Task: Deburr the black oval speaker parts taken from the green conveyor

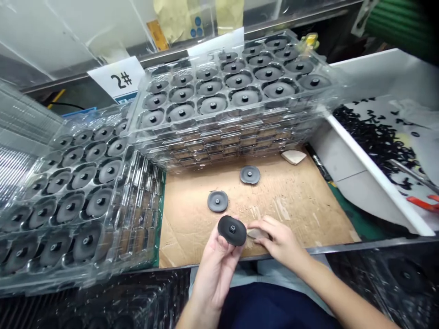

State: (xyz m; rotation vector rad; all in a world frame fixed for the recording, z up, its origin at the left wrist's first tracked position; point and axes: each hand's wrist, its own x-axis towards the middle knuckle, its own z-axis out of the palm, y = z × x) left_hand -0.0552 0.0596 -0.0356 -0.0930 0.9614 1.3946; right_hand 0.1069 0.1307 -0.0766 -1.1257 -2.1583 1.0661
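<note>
My left hand (pixel 216 269) grips a black round disc (pixel 232 230) with a small hub in its middle, held up over the near edge of a cardboard sheet (pixel 302 201). My right hand (pixel 279 240) rests beside the disc with its fingers closed on a small pale piece (pixel 256 233) that I cannot make out. Two more grey discs lie flat on the cardboard, one (pixel 217 201) just beyond my hands and one (pixel 249 174) farther back.
A stack of clear plastic trays (pixel 236 132) filled with discs stands at the back. Another tray stack (pixel 137 205) sits on the left. A white bin (pixel 363 169) of small black parts and a red-handled tool (pixel 423 202) are on the right. A "2#" label (pixel 120 80) stands behind.
</note>
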